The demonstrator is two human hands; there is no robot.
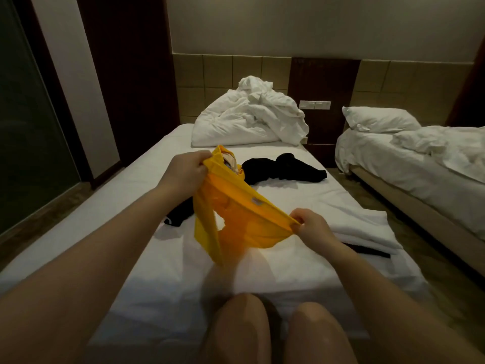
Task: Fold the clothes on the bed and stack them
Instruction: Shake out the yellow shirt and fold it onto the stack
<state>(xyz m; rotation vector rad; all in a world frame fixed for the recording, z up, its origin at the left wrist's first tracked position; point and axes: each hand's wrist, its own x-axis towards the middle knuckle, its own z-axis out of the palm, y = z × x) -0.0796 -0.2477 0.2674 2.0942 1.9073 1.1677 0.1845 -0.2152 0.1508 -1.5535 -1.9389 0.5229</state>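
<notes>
**Yellow garment stretched between my two hands, above the bed**

I have the yellow garment [236,219] held up off the bed [288,271], pulled taut along one edge. Its long axis runs on a diagonal, from the left hand [183,172], which is farther out, down to the right hand [312,227], which is nearer to me. The rest of the cloth hangs from that edge in loose folds, with one strip dropping below the left hand. Both hands are closed on it: the left grips a bunched end with fingers curled round the cloth, and the right pinches the other end between thumb and fingers.

A small pale tag [256,200] sits on the taut edge about midway between the hands. I cannot read any writing on it.

Just below the left hand, partly hidden by the yellow cloth, a black garment [178,216] lies on the sheet. Beyond the hands, a second black garment [283,168] lies crumpled. Beside the right hand, on its outer side, is a folded white cloth [362,227] with a dark item [367,249] showing under its near edge.

Well beyond both hands, a rumpled white duvet [249,116] is heaped at the head of the bed. A second bed [420,166] stands off to the right.
</notes>
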